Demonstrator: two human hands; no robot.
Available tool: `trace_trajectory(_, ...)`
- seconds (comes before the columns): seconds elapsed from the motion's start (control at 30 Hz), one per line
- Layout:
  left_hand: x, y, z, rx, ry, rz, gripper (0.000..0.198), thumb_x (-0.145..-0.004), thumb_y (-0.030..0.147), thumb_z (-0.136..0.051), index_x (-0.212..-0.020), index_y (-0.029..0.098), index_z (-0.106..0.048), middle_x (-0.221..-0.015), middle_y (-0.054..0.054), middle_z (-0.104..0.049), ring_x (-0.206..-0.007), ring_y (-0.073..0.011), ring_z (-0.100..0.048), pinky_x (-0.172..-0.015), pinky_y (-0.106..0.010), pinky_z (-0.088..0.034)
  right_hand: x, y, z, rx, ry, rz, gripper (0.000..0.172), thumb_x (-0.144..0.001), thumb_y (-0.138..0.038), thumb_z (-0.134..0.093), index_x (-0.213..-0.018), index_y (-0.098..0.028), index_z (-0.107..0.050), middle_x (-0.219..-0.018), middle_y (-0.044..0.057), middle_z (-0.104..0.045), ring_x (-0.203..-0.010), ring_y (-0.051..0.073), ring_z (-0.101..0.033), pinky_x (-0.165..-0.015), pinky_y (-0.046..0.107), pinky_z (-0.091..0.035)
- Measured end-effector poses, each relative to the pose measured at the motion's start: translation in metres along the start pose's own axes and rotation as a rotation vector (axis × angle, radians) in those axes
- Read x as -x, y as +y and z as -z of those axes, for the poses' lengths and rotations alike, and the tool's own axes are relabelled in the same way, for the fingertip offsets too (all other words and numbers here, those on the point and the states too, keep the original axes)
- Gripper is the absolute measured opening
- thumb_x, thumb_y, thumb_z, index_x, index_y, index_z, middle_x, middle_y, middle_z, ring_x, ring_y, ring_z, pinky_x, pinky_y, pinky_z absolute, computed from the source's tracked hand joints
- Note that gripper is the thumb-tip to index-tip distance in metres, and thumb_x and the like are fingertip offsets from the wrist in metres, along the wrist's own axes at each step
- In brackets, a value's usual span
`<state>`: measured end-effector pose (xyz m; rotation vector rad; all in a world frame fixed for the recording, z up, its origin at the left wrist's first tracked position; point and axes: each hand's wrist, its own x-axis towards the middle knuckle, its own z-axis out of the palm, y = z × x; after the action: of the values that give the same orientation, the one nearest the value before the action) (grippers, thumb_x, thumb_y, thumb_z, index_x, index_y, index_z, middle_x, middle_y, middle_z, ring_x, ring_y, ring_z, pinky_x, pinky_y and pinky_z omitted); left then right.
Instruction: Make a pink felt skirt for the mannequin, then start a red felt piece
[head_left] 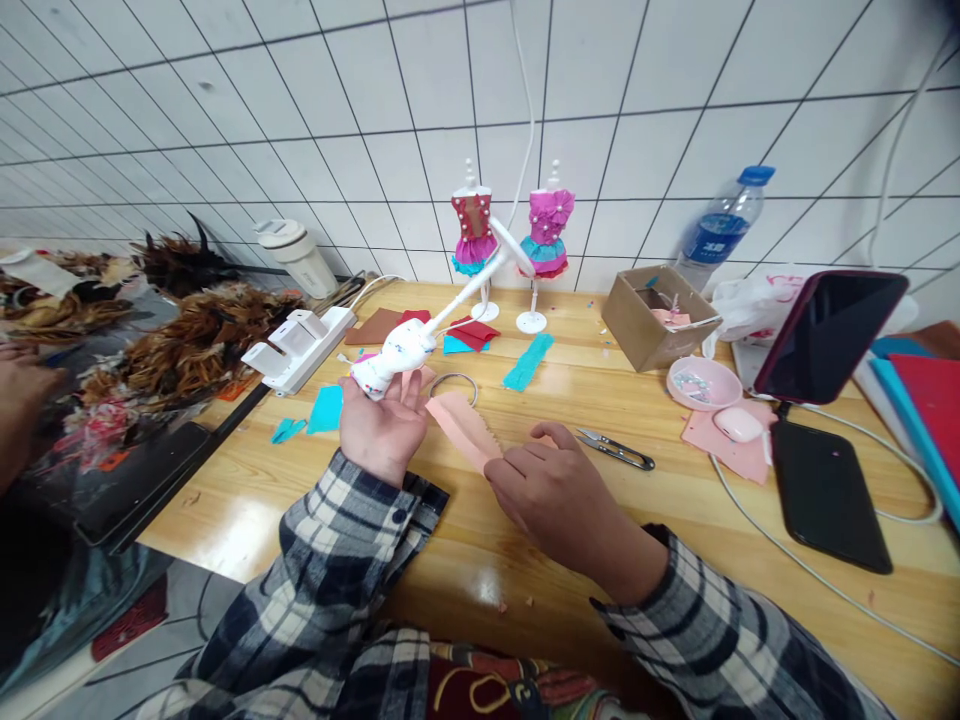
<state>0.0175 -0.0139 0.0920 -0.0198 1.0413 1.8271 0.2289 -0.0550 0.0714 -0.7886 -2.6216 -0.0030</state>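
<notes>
Head view shows us both hands above the wooden worktop [240, 500]. Our left hand [381, 430] is turned palm up and holds a small white dress form [395, 355] at its fingers; the form lies tilted, its stand slanting up and away to the right, so that the round base overlaps the two dressed forms behind. Our right hand [559, 500] pinches the near end of a peach strip [459, 425] between thumb and fingers. One long edge of the strip is jagged, and its far end comes close to the left fingertips; we cannot tell if they touch.

Just beyond the strip lies a thin ring [454, 375], and right of the right hand lie thread snips [600, 440]. Farther back, a red and magenta dressed form [471, 222] and a pink and turquoise dressed form [553, 215] stand upright near the tiled wall. A turquoise piece [529, 362] lies in front of them. To the right we see a cardboard box [637, 325] and a pink dish [705, 403] with small bits inside. At the left edge, another person's hand [26, 400] is near brown feathers [195, 345].
</notes>
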Motion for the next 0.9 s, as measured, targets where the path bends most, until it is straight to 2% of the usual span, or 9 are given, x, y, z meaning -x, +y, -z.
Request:
trace_trajectory(0.1,-0.023,-0.003,0.008,-0.146,0.003,-0.356,0.048,-0.102,0.047,-0.027,-0.089,0.019,-0.063,-0.091,-0.001,-0.067,-0.110,-0.0165,-0.060,-0.081,-0.032,-0.048,0.007,0.012,-0.003,0.083,0.099,0.041,0.015,-0.093,-0.013,-0.049,-0.085,-0.020,-0.060,-0.071,-0.001,-0.062,-0.069,0.016,-0.049,-0.087,0.038,-0.032)
trace_trajectory(0.23,-0.043,0.000,0.017,-0.232,0.013,-0.507,0.032,-0.102,0.023,-0.033,-0.094,0.014,-0.062,-0.092,0.004,-0.064,-0.122,-0.0138,-0.051,-0.080,-0.027,-0.041,0.024,0.033,-0.006,0.198,0.303,0.199,0.015,-0.092,-0.012,-0.054,-0.092,-0.021,-0.065,-0.066,-0.005,-0.062,-0.066,0.013,-0.046,-0.086,0.034,-0.036)
trace_trajectory(0.4,-0.006,-0.006,0.035,-0.189,0.019,-0.620,0.021,-0.094,0.010,-0.052,-0.105,0.028,-0.056,-0.096,0.009,-0.063,-0.105,-0.0056,-0.057,-0.077,-0.018,-0.041,0.042,0.049,-0.014,0.254,0.483,0.210,0.020,-0.084,-0.013,-0.066,-0.092,-0.032,-0.068,-0.077,-0.010,-0.067,-0.070,0.010,-0.049,-0.087,0.032,-0.036)
trace_trajectory(0.5,0.044,-0.024,0.048,-0.313,-0.250,-0.311,0.020,-0.087,0.020,-0.062,-0.067,0.020,-0.062,-0.056,0.002,-0.057,-0.059,-0.0133,-0.059,-0.059,-0.024,-0.044,0.047,0.054,-0.019,0.285,0.570,0.131,0.025,-0.082,-0.014,-0.069,-0.091,-0.037,-0.069,-0.070,-0.010,-0.063,-0.068,0.009,-0.048,-0.078,0.031,-0.034)
trace_trajectory(0.57,0.071,-0.041,0.050,-0.597,-0.730,0.459,0.030,-0.083,0.034,-0.068,-0.061,0.015,-0.066,-0.054,-0.005,-0.060,-0.049,-0.0147,-0.055,-0.050,-0.027,-0.038,0.048,0.056,-0.021,0.317,0.610,0.093,0.024,-0.082,-0.015,-0.068,-0.090,-0.038,-0.070,-0.066,-0.009,-0.059,-0.066,0.010,-0.046,-0.074,0.032,-0.032)
trace_trajectory(0.6,0.080,-0.050,0.049,-0.626,-0.792,0.683,0.035,-0.084,0.044,-0.066,-0.067,0.012,-0.070,-0.062,-0.008,-0.065,-0.051,-0.0142,-0.055,-0.049,-0.026,-0.036,0.048,0.056,-0.022,0.329,0.623,0.088,0.023,-0.083,-0.016,-0.068,-0.089,-0.038,-0.070,-0.065,-0.008,-0.058,-0.065,0.010,-0.045,-0.072,0.032,-0.031)
trace_trajectory(0.67,0.087,-0.067,0.043,-0.463,-0.674,0.799,0.039,-0.079,0.053,-0.068,-0.088,0.015,-0.073,-0.089,-0.009,-0.070,-0.071,-0.0161,-0.062,-0.058,-0.025,-0.042,0.049,0.056,-0.023,0.334,0.642,0.108,0.023,-0.082,-0.016,-0.067,-0.089,-0.038,-0.071,-0.066,-0.007,-0.057,-0.065,0.011,-0.045,-0.072,0.032,-0.030)
trace_trajectory(0.77,0.079,-0.083,0.035,-0.305,-0.487,0.728,0.034,-0.078,0.049,-0.071,-0.092,0.018,-0.072,-0.095,-0.005,-0.069,-0.082,-0.0145,-0.063,-0.068,-0.024,-0.044,0.050,0.055,-0.024,0.307,0.635,0.124,0.028,-0.081,-0.016,-0.068,-0.094,-0.040,-0.071,-0.067,-0.007,-0.057,-0.067,0.011,-0.046,-0.071,0.032,-0.030)
trace_trajectory(0.9,0.067,-0.088,0.033,-0.290,-0.405,0.703,0.021,-0.074,0.028,-0.079,-0.089,0.016,-0.071,-0.091,-0.003,-0.071,-0.080,-0.0127,-0.064,-0.068,-0.023,-0.044,0.052,0.055,-0.028,0.264,0.594,0.093,0.033,-0.082,-0.018,-0.069,-0.102,-0.045,-0.069,-0.068,-0.008,-0.055,-0.065,0.010,-0.044,-0.071,0.033,-0.029)
